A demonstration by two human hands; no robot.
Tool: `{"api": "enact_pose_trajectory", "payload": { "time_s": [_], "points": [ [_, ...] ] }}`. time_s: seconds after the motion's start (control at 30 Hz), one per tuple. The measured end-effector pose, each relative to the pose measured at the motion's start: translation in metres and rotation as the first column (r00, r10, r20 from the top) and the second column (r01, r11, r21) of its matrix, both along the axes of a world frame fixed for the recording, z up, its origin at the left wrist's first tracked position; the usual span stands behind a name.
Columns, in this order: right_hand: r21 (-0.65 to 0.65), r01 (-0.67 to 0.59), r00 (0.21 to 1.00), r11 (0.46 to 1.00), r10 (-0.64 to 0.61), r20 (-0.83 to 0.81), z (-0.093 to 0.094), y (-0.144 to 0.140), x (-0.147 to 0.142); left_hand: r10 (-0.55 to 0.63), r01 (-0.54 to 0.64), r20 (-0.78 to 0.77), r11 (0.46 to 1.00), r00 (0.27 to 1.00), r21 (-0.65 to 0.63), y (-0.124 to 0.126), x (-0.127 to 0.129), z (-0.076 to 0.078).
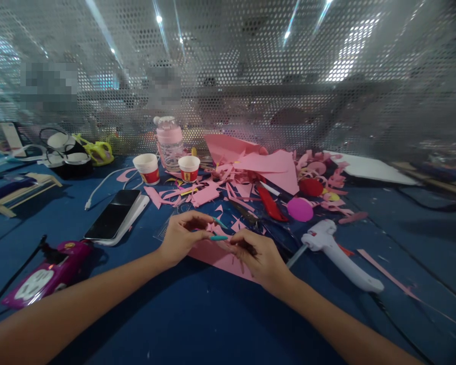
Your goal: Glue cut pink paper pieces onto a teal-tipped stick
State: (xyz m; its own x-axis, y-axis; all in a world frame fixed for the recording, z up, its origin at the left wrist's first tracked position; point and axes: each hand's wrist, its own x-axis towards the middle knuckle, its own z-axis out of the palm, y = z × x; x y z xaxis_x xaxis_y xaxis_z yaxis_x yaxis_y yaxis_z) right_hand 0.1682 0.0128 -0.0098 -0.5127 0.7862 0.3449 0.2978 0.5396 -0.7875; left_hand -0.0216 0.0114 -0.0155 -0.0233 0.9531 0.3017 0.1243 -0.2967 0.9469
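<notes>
My left hand (182, 237) is held low over the table, its thumb and forefinger bent toward each other. Long teal tips, which look like painted nails, show at both fingers. Against them, my right hand (260, 256) pinches with its fingertips, close to the left thumb. Whatever lies between the two hands is too small or hidden to name. Under them is a pink paper sheet (220, 259), partly covered by the hands. Small pink paper scraps (238, 224) lie just beyond the fingers.
A white glue gun (338, 258) lies right of my right hand. Beyond are red-handled scissors (271, 203), pink paper pieces (266, 167) and paper cups (147, 170). To the left are a black phone (114, 215) and a purple device (51, 274). Perforated metal (228, 61) stands behind.
</notes>
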Motion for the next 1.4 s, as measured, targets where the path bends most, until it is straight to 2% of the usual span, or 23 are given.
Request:
{"api": "enact_pose_trajectory", "payload": {
  "time_s": [0.23, 0.33, 0.5, 0.93, 1.4],
  "points": [
    [0.05, -0.001, 0.997, 0.999, 0.005, -0.072, -0.0036, -0.0028, 0.001, -0.014, 0.016, 0.042, 0.999, 0.999, -0.043, -0.0006, 0.001, 0.0033],
    [0.088, -0.034, 0.994, 0.995, 0.043, -0.101, -0.0054, -0.0026, 0.0009, -0.005, 0.008, 0.047, 0.999, 0.999, -0.05, -0.001, 0.0016, 0.0046],
    [0.136, -0.066, 0.995, 0.989, 0.075, -0.06, -0.0057, -0.0012, 0.0012, 0.002, -0.001, 0.039, 1.0, 0.999, -0.026, -0.0012, 0.0016, 0.0048],
    [0.103, -0.065, 0.998, 0.993, 0.066, -0.012, -0.0047, -0.0011, 0.0013, -0.004, 0.005, 0.043, 1.0, 0.999, -0.031, -0.0014, 0.0027, 0.005],
    [0.124, -0.09, 0.996, 0.988, 0.092, -0.012, -0.001, -0.0008, 0.0002, -0.011, 0.012, 0.072, 1.0, 0.997, -0.007, -0.0004, 0.0019, 0.0035]
  ]
}}
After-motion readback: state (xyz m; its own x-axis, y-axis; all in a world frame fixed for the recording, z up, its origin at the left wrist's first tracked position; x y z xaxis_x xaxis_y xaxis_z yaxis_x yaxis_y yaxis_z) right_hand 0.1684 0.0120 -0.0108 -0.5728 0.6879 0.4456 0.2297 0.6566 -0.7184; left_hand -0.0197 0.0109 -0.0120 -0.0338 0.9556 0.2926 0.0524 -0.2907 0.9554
